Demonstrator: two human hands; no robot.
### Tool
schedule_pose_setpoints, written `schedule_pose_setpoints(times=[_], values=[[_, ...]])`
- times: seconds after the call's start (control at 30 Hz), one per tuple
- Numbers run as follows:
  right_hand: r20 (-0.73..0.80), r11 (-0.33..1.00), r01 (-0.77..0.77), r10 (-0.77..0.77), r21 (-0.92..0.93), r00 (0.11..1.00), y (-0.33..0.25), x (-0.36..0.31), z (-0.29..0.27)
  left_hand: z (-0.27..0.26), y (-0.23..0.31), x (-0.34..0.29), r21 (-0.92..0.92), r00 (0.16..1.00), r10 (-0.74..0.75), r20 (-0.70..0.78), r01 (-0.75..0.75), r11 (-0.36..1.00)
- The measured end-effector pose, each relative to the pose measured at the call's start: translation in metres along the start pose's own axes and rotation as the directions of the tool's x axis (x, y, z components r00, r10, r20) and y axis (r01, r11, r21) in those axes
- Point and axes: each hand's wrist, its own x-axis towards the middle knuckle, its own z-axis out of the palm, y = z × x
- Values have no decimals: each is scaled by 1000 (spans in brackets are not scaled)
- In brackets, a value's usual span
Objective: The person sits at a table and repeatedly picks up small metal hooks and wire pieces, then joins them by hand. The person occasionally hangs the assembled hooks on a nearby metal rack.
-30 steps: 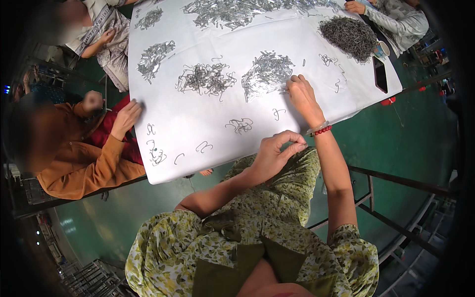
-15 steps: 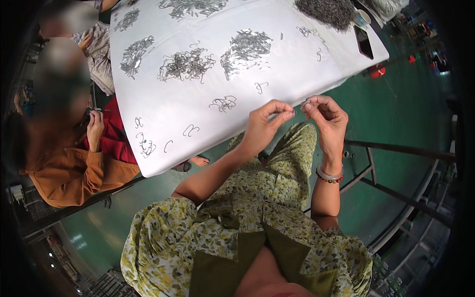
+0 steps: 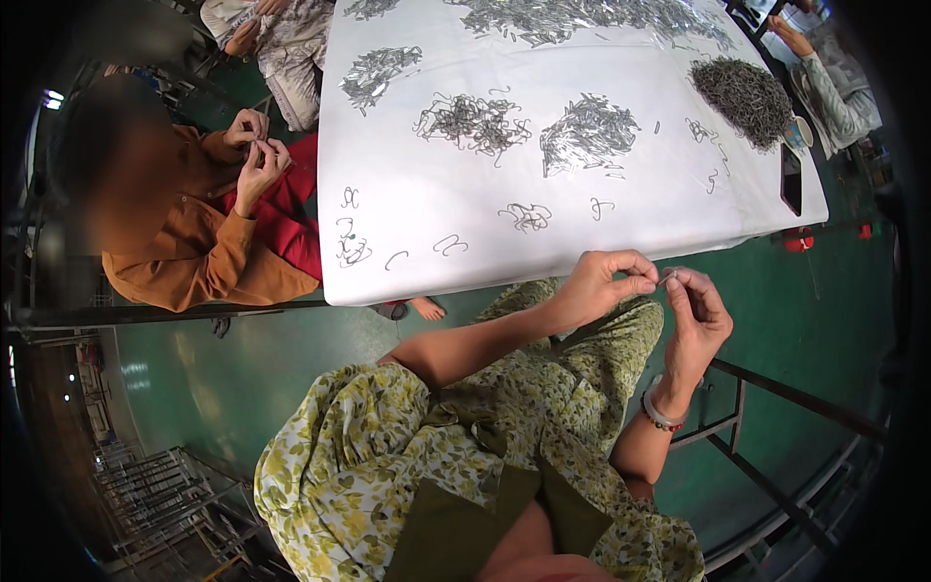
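In front of the table's near edge, my left hand [image 3: 603, 288] is closed in a pinch, thumb against forefinger. My right hand [image 3: 702, 312], with a pale bangle and a beaded bracelet on its wrist, pinches too. Their fingertips meet around a small thin dark piece [image 3: 665, 280], mostly hidden and too small to name. On the white tabletop [image 3: 436, 194], nearest my hands, lie a few curved thin wire hooks [image 3: 602, 208] and a small cluster of the same hooks [image 3: 526, 217]. Farther back are a tangled heap of hooks [image 3: 473, 126] and a pile of short grey metal strips [image 3: 592, 134].
A dark heap of small parts [image 3: 742, 102], a paper cup [image 3: 799, 133] and a phone [image 3: 791, 180] occupy the table's right end. At left a co-worker in an orange-brown top [image 3: 194, 252] holds both hands together. A metal frame [image 3: 776, 398] stands to my right.
My view has turned, so the table appears farther right. My fingertips, slightly apart before, now meet at the small piece. The co-worker's two hands now both show, held together.
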Motion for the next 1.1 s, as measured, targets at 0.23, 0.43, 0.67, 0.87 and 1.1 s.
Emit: schedule_pose_setpoints(times=[0.23, 0.43, 0.67, 0.87, 1.1], values=[[-69, 997, 80, -80, -3, 994, -4, -6, 3, -52, 9, 0, 310, 979, 134, -154, -80, 947], [-36, 986, 151, -153, -66, 987, -4, -3, -9, -176, -6, 31, 878, 831, 320, -455, 361, 314], [-86, 995, 60, -67, -80, 994, 3, -1, -9, -179, -28, 40, 959, 885, 383, -267, 206, 193], [-111, 1000, -23, 21, -18, 994, 19, 2, -2, -106, 5, 28, 550, 954, 27, -300, 149, 822], [-187, 997, -21, 7, -72, 982, 27, -2, 2, -9, 21, 17, -53, 997, -51, 56, 54, 997]])
